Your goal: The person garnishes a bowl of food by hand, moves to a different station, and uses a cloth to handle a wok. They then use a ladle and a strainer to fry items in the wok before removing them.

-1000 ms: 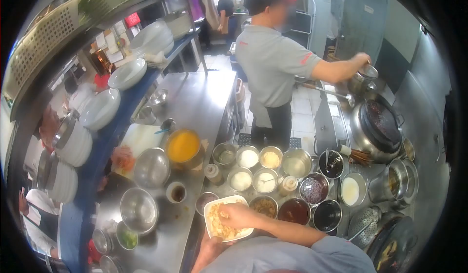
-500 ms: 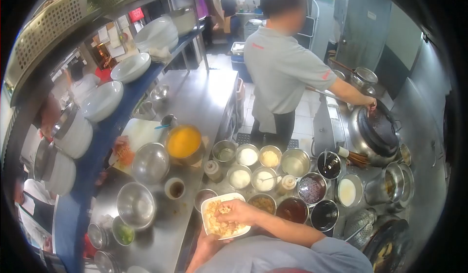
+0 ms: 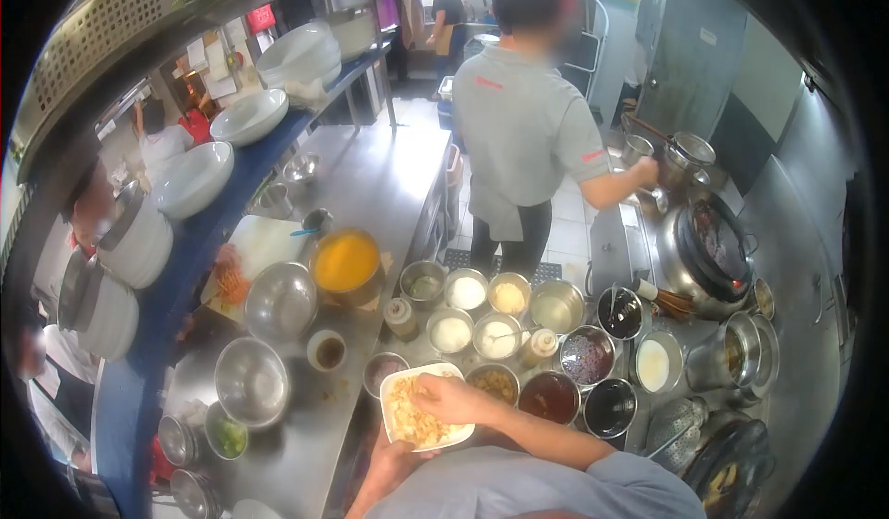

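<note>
A square white bowl (image 3: 466, 434) holds chopped, pale yellow-brown pieces of food (image 3: 407, 412). My left hand (image 3: 394, 463) grips the bowl at its lower edge, from the side nearest my body. Over the food is my right hand (image 3: 454, 400), its fingers bent down into the pieces; its fingertips are hidden, so what they hold does not show. Just beyond the bowl stand a small metal pot (image 3: 384, 371) of pinkish contents and a pot of brownish pieces (image 3: 494, 385).
Pots of sauces and seasonings (image 3: 588, 354) stand ahead and right. Metal bowls (image 3: 252, 382) and a pot of orange liquid (image 3: 345, 261) are on the left counter. A co-worker (image 3: 519, 130) stands ahead beside a large wok (image 3: 708, 250). Stacked white dishes (image 3: 194, 181) line the left shelf.
The co-worker's arm has drawn back from the large wok toward the smaller pots. My right hand's fingers have gone deeper into the food. The view has shifted slightly.
</note>
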`<control>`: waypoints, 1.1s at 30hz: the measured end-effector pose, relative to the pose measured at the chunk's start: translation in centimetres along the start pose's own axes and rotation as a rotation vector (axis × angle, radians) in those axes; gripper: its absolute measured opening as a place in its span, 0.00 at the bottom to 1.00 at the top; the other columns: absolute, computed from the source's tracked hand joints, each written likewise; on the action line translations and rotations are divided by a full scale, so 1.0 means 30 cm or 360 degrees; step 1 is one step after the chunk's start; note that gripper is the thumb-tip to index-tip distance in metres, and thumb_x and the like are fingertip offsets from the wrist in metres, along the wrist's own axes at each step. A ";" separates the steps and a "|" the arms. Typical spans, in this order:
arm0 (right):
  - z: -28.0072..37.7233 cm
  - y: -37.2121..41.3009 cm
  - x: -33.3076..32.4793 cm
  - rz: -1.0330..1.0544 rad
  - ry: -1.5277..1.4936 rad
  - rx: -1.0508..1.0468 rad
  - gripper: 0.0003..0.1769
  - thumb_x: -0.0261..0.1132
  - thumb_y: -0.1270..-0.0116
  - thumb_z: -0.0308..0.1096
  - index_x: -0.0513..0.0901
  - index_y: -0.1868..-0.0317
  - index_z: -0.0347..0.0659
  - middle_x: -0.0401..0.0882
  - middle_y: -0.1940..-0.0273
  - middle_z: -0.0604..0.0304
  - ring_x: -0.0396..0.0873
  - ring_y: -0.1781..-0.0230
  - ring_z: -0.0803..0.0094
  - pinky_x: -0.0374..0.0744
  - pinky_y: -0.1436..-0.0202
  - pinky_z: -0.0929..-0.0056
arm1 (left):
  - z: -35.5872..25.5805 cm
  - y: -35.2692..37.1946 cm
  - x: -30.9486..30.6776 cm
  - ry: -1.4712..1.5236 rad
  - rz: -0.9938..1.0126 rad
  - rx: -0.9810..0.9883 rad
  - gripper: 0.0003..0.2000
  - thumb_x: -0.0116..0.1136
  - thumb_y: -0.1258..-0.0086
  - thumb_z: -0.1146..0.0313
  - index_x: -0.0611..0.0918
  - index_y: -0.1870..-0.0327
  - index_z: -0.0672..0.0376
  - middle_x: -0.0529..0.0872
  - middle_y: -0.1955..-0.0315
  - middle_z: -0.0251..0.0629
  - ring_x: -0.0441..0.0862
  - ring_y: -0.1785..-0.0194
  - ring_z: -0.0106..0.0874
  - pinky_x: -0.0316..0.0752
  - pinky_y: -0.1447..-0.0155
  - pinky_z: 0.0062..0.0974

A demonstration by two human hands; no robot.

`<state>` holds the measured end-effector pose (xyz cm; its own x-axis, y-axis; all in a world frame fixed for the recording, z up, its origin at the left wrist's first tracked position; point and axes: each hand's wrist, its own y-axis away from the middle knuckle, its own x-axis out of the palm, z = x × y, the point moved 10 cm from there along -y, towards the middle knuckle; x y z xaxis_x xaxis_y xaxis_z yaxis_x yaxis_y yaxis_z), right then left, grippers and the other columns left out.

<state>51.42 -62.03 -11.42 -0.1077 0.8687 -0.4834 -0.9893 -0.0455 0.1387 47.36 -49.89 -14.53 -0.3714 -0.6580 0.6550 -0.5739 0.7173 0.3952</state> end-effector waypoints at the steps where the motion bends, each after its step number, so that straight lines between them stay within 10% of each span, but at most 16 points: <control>1: -0.002 0.004 -0.004 0.0029 0.0033 -0.0042 0.19 0.57 0.29 0.46 0.83 0.59 0.37 0.81 0.68 0.52 0.78 0.72 0.73 0.77 0.66 0.68 | 0.044 -0.037 -0.060 0.0020 0.0044 0.0028 0.38 0.51 0.48 0.75 0.56 0.30 0.56 0.74 0.43 0.46 0.80 0.49 0.42 0.81 0.52 0.37; 5: 0.067 0.056 -0.026 0.0435 -0.0626 0.0211 0.14 0.59 0.30 0.39 0.83 0.54 0.38 0.82 0.58 0.56 0.79 0.65 0.76 0.78 0.65 0.72 | 0.183 -0.141 -0.239 0.0156 0.0157 0.0045 0.38 0.51 0.49 0.75 0.57 0.30 0.57 0.75 0.44 0.47 0.81 0.50 0.41 0.81 0.53 0.35; 11: -0.068 0.072 0.087 0.0154 -0.1823 0.0789 0.09 0.61 0.32 0.30 0.83 0.55 0.37 0.82 0.60 0.61 0.77 0.68 0.79 0.76 0.67 0.82 | -0.018 0.007 0.017 -0.0002 -0.0081 0.0042 0.37 0.48 0.50 0.79 0.58 0.31 0.59 0.75 0.44 0.47 0.81 0.49 0.41 0.81 0.54 0.34; 26: 0.034 0.054 -0.025 -0.0250 -0.0336 0.0129 0.27 0.56 0.27 0.53 0.84 0.67 0.35 0.75 0.84 0.56 0.72 0.81 0.71 0.73 0.71 0.66 | 0.018 0.000 -0.030 0.0104 -0.0108 0.0102 0.39 0.44 0.51 0.81 0.56 0.30 0.58 0.74 0.42 0.48 0.81 0.48 0.44 0.82 0.54 0.36; 33: 0.137 0.090 -0.073 0.0269 -0.0342 -0.0036 0.22 0.57 0.34 0.28 0.72 0.39 0.42 0.79 0.57 0.55 0.76 0.62 0.73 0.76 0.58 0.71 | -0.021 0.001 -0.015 0.0109 -0.0067 0.0177 0.39 0.46 0.50 0.82 0.55 0.30 0.59 0.74 0.42 0.49 0.81 0.48 0.44 0.82 0.53 0.38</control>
<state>49.40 -62.02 -6.44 -0.2503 0.9324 -0.2606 -0.9614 -0.2075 0.1810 47.98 -49.42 -14.40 -0.2972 -0.6670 0.6832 -0.6666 0.6573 0.3517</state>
